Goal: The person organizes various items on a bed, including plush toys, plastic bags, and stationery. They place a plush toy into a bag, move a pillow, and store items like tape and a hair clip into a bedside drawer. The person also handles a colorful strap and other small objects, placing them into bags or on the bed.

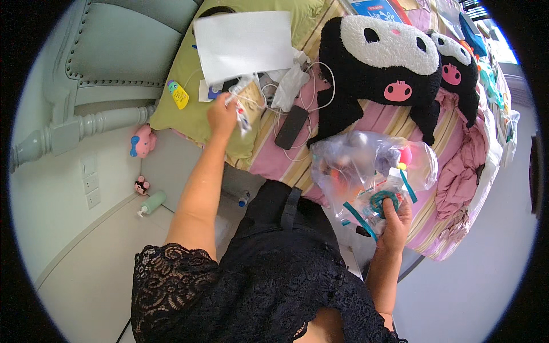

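Note:
My left hand (pixel 222 117) pinches a small clear packet (pixel 247 98) with beige contents, slightly blurred, over the green pillow's edge. My right hand (pixel 396 223) is closed on a clear plastic bag (pixel 337 151) at the near edge of the bed, thumb on top. Teal strips (pixel 360 220) show beside that hand. Inside the bag are pink, orange and purple things I cannot make out clearly. Just beyond the left hand lies a white sheet of paper (pixel 245 46), covering part of the pillow (pixel 171 128). A black phone-like slab (pixel 291 127) lies between the two hands.
White cables (pixel 329 71) loop round the slab. A large black-and-white plush cushion (pixel 383 68) fills the far middle, with a smaller one (pixel 452 68) to its right. A yellow tube (pixel 179 96) lies on the pillow. On the floor at left stands a green pump bottle (pixel 152 203).

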`<move>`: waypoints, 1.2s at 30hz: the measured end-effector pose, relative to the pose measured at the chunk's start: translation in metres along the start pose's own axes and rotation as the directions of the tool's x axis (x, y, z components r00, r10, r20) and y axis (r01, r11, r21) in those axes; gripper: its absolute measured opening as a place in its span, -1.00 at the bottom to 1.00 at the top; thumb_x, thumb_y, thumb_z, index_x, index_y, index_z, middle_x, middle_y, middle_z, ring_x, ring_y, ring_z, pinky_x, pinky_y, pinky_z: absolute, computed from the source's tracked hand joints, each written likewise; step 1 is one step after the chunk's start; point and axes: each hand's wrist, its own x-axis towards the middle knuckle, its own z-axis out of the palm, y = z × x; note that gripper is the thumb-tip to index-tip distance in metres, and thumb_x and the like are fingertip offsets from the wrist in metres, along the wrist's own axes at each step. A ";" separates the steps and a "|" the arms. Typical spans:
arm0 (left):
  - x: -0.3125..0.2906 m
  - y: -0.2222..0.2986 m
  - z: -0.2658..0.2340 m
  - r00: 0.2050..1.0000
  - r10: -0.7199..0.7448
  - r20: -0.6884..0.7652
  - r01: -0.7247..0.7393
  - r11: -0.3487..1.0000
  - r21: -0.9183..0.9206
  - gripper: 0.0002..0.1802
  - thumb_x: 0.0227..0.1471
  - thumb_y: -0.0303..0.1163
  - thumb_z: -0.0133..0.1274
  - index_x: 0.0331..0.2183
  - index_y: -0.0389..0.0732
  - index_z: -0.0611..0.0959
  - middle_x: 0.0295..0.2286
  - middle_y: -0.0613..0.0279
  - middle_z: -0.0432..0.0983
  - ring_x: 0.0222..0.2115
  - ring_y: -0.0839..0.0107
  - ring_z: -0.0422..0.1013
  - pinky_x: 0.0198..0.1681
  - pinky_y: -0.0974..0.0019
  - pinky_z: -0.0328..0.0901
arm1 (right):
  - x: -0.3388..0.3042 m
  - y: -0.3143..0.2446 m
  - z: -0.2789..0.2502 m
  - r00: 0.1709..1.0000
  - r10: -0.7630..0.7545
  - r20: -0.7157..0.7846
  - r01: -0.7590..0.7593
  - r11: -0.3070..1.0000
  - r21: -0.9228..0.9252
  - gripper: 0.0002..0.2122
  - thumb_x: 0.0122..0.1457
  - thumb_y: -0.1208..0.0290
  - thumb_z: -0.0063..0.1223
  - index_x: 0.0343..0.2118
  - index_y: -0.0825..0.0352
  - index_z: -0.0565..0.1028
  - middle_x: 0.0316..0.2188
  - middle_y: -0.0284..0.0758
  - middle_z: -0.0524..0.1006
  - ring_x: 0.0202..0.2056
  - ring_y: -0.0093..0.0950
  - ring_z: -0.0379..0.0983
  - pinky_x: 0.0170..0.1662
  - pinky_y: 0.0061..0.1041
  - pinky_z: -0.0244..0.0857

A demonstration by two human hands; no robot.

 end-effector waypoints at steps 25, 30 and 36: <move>0.057 -0.006 0.007 0.956 -0.045 -0.290 0.149 0.925 0.350 -0.47 -0.20 -0.24 0.18 -0.15 -0.25 0.46 -0.19 0.04 0.41 -0.14 0.08 0.34 -0.12 0.06 0.26 | -0.009 0.009 -0.011 1.000 0.002 -0.022 -0.003 0.999 -0.033 -0.70 0.06 0.65 0.00 -0.09 0.39 0.40 -0.24 -0.29 0.50 -0.26 -0.48 0.46 -0.15 -0.49 0.33; 0.069 0.041 0.016 0.949 -0.307 -0.072 0.315 0.918 0.239 -0.52 -0.17 -0.20 0.17 -0.19 -0.23 0.48 -0.24 -0.02 0.44 -0.20 0.06 0.39 -0.16 0.00 0.26 | -0.008 0.005 0.004 1.000 0.021 -0.010 -0.021 0.999 -0.050 -0.71 0.06 0.64 0.01 -0.11 0.39 0.41 -0.26 -0.31 0.51 -0.27 -0.50 0.45 -0.16 -0.50 0.33; 0.019 0.138 0.011 0.991 0.091 0.094 -0.095 0.994 0.047 -0.65 -0.10 -0.44 -0.03 -0.18 -0.24 0.40 -0.38 -0.09 0.40 -0.42 -0.07 0.42 -0.38 -0.07 0.31 | -0.003 -0.001 0.019 1.000 0.007 -0.007 -0.008 0.997 -0.082 -0.74 0.06 0.63 0.00 -0.14 0.40 0.42 -0.27 -0.32 0.51 -0.29 -0.51 0.46 -0.18 -0.52 0.33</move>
